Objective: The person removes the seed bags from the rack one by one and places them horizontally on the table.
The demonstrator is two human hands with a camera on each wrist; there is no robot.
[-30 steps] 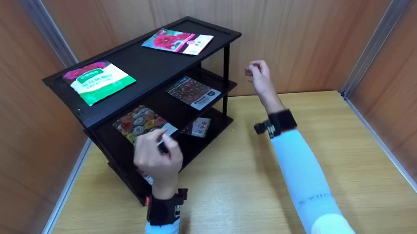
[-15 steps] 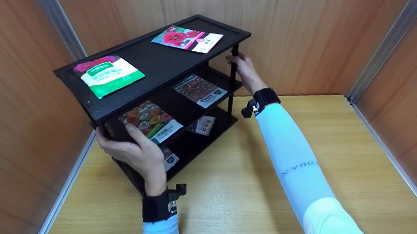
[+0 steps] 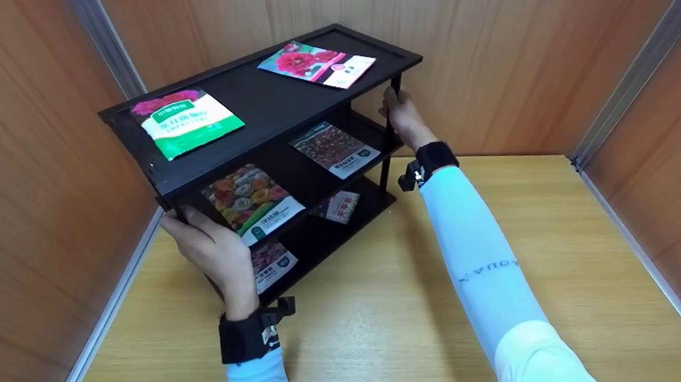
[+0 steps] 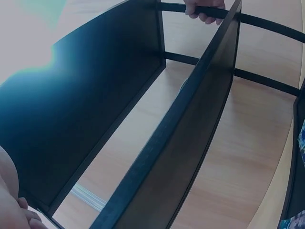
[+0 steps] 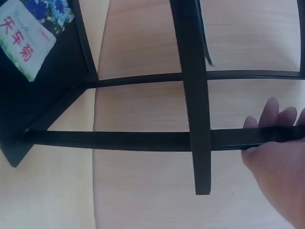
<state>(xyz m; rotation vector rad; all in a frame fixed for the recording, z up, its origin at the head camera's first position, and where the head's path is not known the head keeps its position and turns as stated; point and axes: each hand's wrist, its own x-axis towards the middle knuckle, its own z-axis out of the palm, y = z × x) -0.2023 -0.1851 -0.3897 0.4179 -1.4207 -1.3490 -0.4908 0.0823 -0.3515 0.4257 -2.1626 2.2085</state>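
A black three-tier shelf rack (image 3: 263,109) stands at an angle on the wood-look floor. In the head view my left hand (image 3: 219,256) grips its near left post below the top tier. My right hand (image 3: 404,117) holds the right front post between the top and middle tiers; its fingers curl round that post in the right wrist view. On the top tier lie a green-and-white flower seed packet (image 3: 189,123) and a pink flower packet (image 3: 317,65). The middle tier bears a rose-pictured packet (image 3: 251,200) and a dark red packet (image 3: 336,149).
The bottom tier holds a packet with red characters (image 3: 341,207) and another flower packet (image 3: 274,264), partly covered by the shelf above. Wood-grain panels (image 3: 518,71) rise behind and on both sides. Metal strips (image 3: 636,224) edge the floor (image 3: 446,327).
Both hands have gone from free of the rack to gripping its posts. In the last half second the rack has shifted slightly right in the head view, the packets staying on it.
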